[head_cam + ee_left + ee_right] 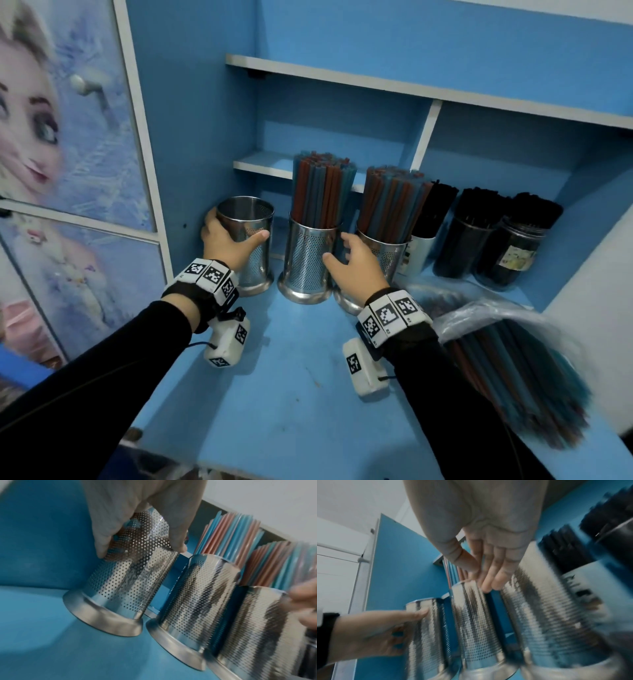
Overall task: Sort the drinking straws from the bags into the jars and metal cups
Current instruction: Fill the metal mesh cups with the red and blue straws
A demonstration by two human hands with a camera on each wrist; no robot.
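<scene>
An empty perforated metal cup (251,246) (123,577) (423,632) stands at the back left of the blue desk. My left hand (233,236) (140,547) grips it near the rim, fingers behind and thumb in front. Beside it stand a middle metal cup (306,263) (476,622) and a right metal cup (388,255), both packed with red and blue straws (322,188). My right hand (337,248) (481,577) is open and holds nothing, its straight fingers reaching into the gap between those two cups. A clear bag of red and blue straws (507,370) lies at the right.
Black straws fill a white cup (424,246) and two dark jars (462,246) (510,255) at the back right. White shelves (342,75) hang above the cups. A cupboard door with a cartoon picture (68,137) stands at the left. The desk's front part (291,394) is bare.
</scene>
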